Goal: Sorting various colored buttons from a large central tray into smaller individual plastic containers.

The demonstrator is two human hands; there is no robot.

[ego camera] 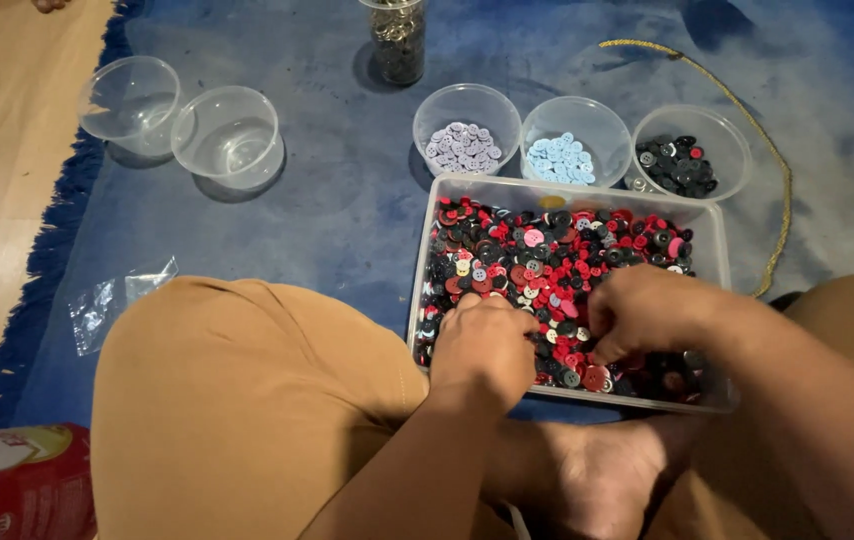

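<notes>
two empty clear bowls [182,125], yellow cord [747,120], blue rug [327,220], red can [17,485]

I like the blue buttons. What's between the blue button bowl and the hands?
Head view: the far rim of the clear tub, then mixed red and black buttons reaching both hands.

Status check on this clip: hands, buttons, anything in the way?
Left hand and right hand both down in the clear tub of mixed buttons, fingers curled. Grip contents hidden. Three sorted bowls beyond, nothing obstructing.

Three button bowls [572,145] behind the button tray [717,235]; two empty bowls [182,125] left.
</notes>
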